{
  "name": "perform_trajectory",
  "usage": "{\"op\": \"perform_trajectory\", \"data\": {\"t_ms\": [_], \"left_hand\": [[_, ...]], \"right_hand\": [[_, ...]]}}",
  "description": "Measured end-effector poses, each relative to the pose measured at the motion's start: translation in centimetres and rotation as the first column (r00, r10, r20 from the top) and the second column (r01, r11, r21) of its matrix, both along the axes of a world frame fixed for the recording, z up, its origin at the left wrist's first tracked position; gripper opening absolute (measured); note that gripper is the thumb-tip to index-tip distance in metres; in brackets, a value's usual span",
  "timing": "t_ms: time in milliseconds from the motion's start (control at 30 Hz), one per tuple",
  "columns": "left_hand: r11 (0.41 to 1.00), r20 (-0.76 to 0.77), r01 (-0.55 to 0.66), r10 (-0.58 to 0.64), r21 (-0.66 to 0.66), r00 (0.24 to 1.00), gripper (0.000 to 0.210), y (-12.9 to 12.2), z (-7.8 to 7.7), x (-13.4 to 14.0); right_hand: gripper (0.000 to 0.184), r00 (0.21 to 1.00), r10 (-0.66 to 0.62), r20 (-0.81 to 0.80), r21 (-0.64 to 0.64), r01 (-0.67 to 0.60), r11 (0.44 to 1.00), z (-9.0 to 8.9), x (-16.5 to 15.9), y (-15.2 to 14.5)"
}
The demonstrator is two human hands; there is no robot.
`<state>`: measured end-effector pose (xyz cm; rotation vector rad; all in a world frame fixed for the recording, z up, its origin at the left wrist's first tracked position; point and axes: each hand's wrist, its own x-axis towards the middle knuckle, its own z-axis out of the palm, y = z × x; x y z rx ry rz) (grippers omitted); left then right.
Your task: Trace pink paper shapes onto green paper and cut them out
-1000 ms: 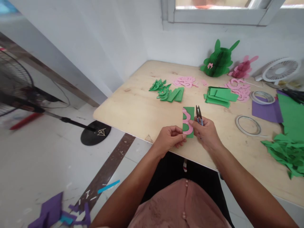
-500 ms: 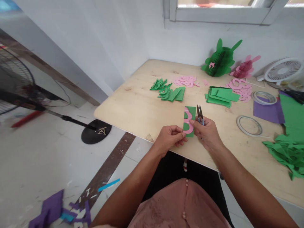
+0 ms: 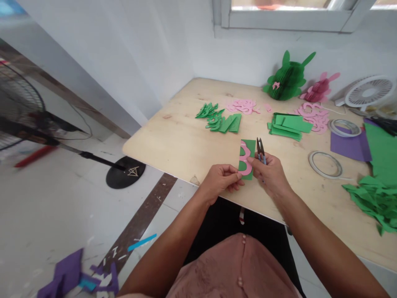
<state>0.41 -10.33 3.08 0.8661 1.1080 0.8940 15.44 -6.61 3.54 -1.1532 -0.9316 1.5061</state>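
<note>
My two hands meet just right of the frame's centre, near the table's (image 3: pixel 173 136) front edge. My left hand (image 3: pixel 223 178) pinches the lower left corner of a green card (image 3: pixel 250 147) with a pink shape (image 3: pixel 247 167) laid over it; my right hand (image 3: pixel 269 170) grips a pair of snips (image 3: pixel 261 150), points upward, its thumb on the shape's right side. As I judge it, this card is uncut around the curves, while curved green pieces (image 3: pixel 213 121) lie finished in the upper middle. Plain green rectangles (image 3: pixel 235 123) beside them and a green stack (image 3: pixel 287 127) towards the upper right look yet to be trimmed. The card is flat, upright and straight-edged; the shape is a matte, double-lobed curve, open to the left.
</note>
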Motion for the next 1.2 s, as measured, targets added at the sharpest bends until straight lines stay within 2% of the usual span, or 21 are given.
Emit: {"op": "perform_trajectory", "data": {"t_ms": [767, 1000, 1200], "left_hand": [[0.999, 0.011, 0.042, -0.042, 0.004, 0.999, 0.028, 0.0, 0.0, -0.5], [0.999, -0.034, 0.038, -0.037, 0.018, 0.999, 0.024, 0.5, 0.7, -1.0], [0.994, -0.073, 0.107, -0.105, 0.021, 0.992, 0.020, 1.4, 1.6, -1.8]], "right_hand": [[0.032, 1.000, 0.020, 0.023, 0.011, -0.021, 1.000, -0.1, 0.1, -0.1], [0.032, 0.998, 0.034, 0.060, 0.016, -0.035, 0.999, -0.1, 0.0, -0.1], [0.031, 0.996, 0.040, 0.080, 0.014, -0.041, 0.999, -0.6, 0.1, 0.1]]}}
